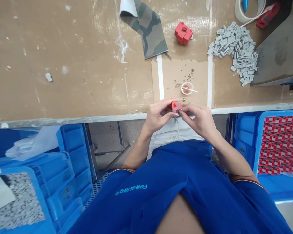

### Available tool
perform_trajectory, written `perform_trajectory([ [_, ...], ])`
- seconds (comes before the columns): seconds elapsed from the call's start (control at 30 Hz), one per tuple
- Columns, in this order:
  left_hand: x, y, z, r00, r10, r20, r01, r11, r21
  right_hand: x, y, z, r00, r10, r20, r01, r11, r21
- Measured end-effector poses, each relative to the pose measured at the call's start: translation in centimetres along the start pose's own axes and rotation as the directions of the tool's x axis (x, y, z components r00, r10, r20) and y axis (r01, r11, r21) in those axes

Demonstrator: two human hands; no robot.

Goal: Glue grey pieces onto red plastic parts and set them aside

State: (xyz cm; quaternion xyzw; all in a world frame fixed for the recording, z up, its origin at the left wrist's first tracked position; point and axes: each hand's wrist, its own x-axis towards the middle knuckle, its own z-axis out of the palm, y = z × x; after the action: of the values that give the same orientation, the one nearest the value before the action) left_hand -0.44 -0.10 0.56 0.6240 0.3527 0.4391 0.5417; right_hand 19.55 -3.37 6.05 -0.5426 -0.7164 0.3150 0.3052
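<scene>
At the table's front edge my left hand (156, 116) pinches a small red plastic block (174, 106) with a grey strip across it. Thumb and fingers of my right hand (202, 119) are closed together at the block's right end; what lies between their tips is hidden. Just beyond the hands stands a small white cup (187, 88) with reddish contents and a thin white stick in it. A tiny dark metallic bit (184, 100) lies between cup and block. Further back sits another red plastic block (183, 33), larger-looking.
Loose grey tags (236, 48) are heaped at right, near a tape roll (238, 11) and a metal box (279, 48). A camouflage strip (153, 31) lies at the back. Blue crates flank me: the right crate (259, 143) holds red parts, the left crate (36, 191) grey pieces.
</scene>
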Motion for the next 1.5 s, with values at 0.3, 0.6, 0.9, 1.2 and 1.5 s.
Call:
perform_trajectory([
  [0.3, 0.2, 0.2, -0.2, 1.0, -0.01, 0.022, 0.01, 1.0, -0.009, 0.2, -0.5, 0.0, 1.0, 0.027, 0.01, -0.027, 1.0, -0.001],
  [0.6, -0.1, 0.3, 0.0, 1.0, 0.007, 0.014, -0.005, 0.992, -0.128, -0.3, -1.2, 0.5, 0.994, -0.067, -0.084, 0.063, 0.997, -0.047],
  [0.9, 0.1, 0.5, -0.2, 1.0, 0.006, 0.011, -0.004, 0.987, -0.16, 0.1, -1.1, 1.3, 0.985, -0.122, -0.119, 0.113, 0.99, -0.082],
  [1.2, 0.2, -0.1, -0.3, 1.0, 0.008, -0.021, -0.012, 0.976, -0.218, 0.9, -3.7, 0.3, 0.988, -0.139, -0.065, 0.13, 0.983, -0.133],
  [1.5, 5.4, 6.7, -0.3, 0.941, 0.149, 0.304, -0.171, 0.984, 0.047, -5.8, -5.7, -10.0, 0.98, -0.108, -0.164, 0.047, 0.939, -0.341],
])
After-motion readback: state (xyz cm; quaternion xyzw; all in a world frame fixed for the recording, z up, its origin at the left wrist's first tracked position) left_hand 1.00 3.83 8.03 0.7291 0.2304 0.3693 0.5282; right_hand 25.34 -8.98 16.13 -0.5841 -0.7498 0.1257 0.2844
